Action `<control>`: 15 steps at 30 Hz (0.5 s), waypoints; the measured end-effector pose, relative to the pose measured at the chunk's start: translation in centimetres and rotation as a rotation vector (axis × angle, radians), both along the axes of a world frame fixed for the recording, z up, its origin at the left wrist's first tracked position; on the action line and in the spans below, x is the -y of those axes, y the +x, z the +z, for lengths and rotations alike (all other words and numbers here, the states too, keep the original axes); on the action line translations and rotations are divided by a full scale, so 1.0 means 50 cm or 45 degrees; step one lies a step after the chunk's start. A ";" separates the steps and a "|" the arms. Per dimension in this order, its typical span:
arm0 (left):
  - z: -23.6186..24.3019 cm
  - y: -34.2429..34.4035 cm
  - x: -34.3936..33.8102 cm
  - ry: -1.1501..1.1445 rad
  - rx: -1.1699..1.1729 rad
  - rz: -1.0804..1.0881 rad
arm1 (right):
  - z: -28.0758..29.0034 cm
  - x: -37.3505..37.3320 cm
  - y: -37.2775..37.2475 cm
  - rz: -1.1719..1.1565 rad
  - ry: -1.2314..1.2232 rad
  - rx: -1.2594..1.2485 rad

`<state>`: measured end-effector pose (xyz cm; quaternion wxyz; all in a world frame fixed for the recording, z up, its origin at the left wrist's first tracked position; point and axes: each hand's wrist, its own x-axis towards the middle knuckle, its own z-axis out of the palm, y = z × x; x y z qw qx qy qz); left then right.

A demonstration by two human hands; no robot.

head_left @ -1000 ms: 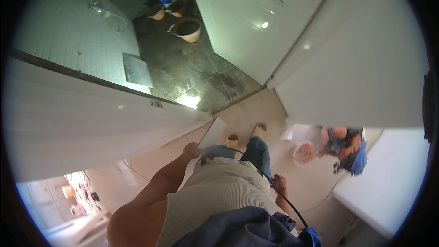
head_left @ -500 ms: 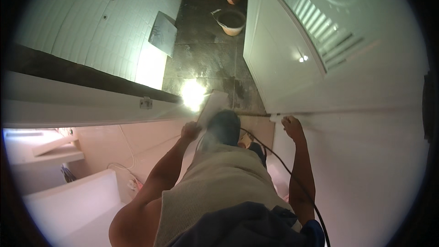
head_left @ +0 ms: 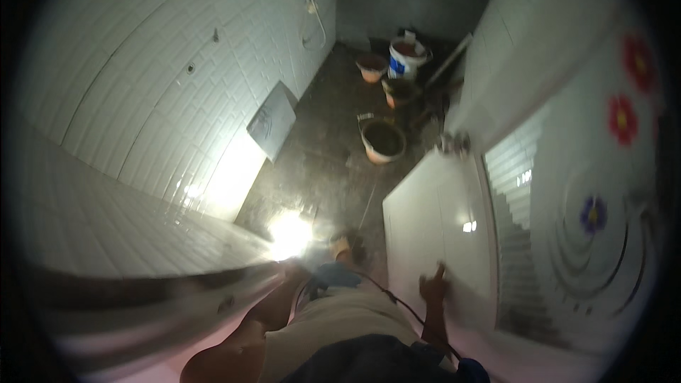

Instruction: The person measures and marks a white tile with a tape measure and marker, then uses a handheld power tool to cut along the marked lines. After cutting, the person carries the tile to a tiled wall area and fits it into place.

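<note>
My left hand [head_left: 286, 272] is low at the left of my body, beside the dark door frame edge. Glare and blur hide its fingers and anything in them. On the other side, my right hand [head_left: 434, 288] is raised in front of the white door [head_left: 441, 220], a finger pointing up and nothing visible in it. Whether it touches the door, I cannot tell. A dark cable [head_left: 386, 292] runs across my body towards the right arm. One foot [head_left: 342, 247] shows on the dark floor ahead.
A bright light [head_left: 289, 235] shines at floor level on the left. Beyond are a bucket [head_left: 383, 143], smaller pails [head_left: 372, 67], a white tub [head_left: 407, 57] and a grey tile [head_left: 272, 121] leaning on the white tiled wall [head_left: 177, 99]. The door has a round knob [head_left: 455, 143].
I have moved forward into the doorway, and the buckets and far wall show more. The right hand has gone from a curled shape to a finger pointing up by the door.
</note>
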<state>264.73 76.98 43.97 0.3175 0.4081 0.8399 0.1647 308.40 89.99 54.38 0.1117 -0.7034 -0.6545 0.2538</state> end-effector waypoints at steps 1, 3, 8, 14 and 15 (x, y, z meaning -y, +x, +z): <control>0.006 -0.006 -0.038 -0.003 0.015 0.025 | -0.020 -0.003 0.008 -0.069 -0.128 0.026; 0.009 -0.002 -0.123 -0.017 0.051 0.042 | -0.014 -0.013 0.036 -0.012 -0.115 0.012; 0.045 -0.073 -0.254 -0.041 0.082 0.164 | 0.119 -0.097 -0.113 -0.675 -0.734 -0.292; 0.115 -0.177 -0.341 -0.067 0.010 0.281 | 0.086 -0.248 -0.210 -0.506 -0.806 -0.288; 0.127 -0.200 -0.363 -0.079 -0.016 0.273 | 0.075 -0.277 -0.226 -0.483 -0.814 -0.293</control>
